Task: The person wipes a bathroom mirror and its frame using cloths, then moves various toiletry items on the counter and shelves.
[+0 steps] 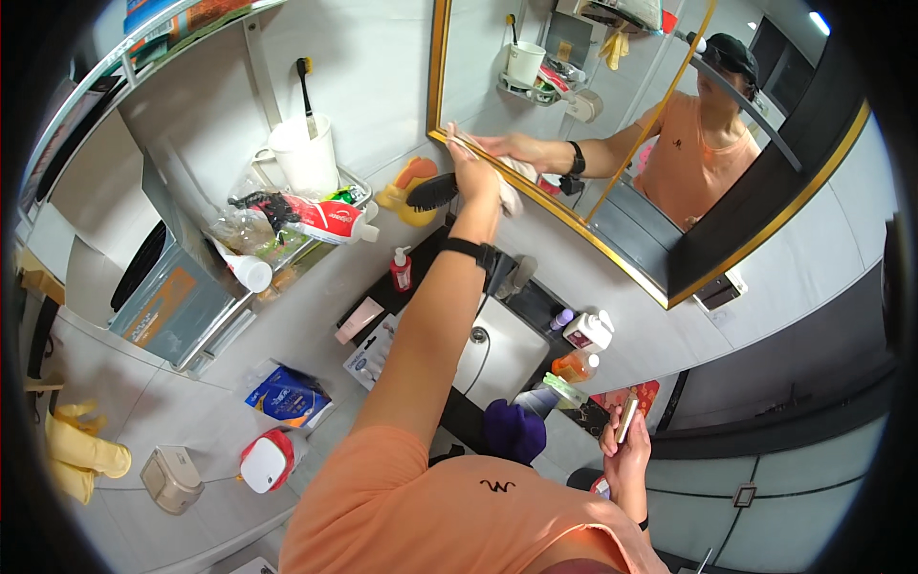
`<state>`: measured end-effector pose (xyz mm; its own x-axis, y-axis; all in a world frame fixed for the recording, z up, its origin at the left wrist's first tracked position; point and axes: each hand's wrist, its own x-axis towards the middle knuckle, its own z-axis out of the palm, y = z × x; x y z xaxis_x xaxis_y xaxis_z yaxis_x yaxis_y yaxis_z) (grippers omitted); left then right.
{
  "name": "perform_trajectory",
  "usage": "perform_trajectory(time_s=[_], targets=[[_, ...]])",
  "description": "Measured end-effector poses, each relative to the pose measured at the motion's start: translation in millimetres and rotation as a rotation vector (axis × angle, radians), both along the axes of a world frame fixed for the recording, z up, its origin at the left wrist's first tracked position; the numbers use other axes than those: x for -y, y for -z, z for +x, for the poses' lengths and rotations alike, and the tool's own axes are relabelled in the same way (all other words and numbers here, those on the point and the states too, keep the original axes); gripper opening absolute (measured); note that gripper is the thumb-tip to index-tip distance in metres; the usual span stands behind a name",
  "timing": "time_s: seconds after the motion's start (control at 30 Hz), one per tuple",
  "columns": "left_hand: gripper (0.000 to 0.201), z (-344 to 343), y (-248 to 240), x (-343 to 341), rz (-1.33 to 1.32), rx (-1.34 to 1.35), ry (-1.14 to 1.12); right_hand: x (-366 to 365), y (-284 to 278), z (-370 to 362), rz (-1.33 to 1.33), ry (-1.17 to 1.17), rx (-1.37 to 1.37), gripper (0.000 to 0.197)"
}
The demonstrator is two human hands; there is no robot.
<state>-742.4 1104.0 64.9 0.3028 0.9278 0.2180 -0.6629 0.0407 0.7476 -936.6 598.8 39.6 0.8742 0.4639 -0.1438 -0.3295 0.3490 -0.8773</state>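
My left hand (475,175) is raised against the lower edge of a gold-framed wall mirror (574,232) and presses a white cloth (513,195) onto the glass. A black watch sits on that wrist. The mirror reflects the same arm, an orange shirt and a black cap. Low on the right, my right hand (626,452) is closed around a slim flat object with a tan edge (628,417), held upright beside the counter. Below my left forearm lie a white sink (512,359) and its faucet (517,276).
A wire shelf holds a white cup with a toothbrush (306,153) and a toothpaste tube (328,219). A yellow holder with a black brush (413,189), a red pump bottle (402,271), small bottles (585,332) and a purple item (513,431) surround the sink. Yellow gloves (78,452) hang left.
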Motion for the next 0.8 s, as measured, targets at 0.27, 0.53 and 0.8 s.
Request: perform_trajectory(time_s=[0.27, 0.53, 0.8], targets=[[0.047, -11.0, -17.8, 12.7, -0.179, 0.061, 0.044, -8.5, -8.3, -1.3, -0.003, -0.013, 0.039, 0.037], [0.047, -5.8, -11.9, 18.7, -0.227, 0.122, 0.181, -12.8, -8.6, 4.4, 0.003, 0.002, 0.059, 0.039], [0.053, 16.7, -5.4, -36.6, -0.190, 0.355, -0.042, -16.8, -10.1, 3.4, -0.020, -0.033, 0.077, 0.038]])
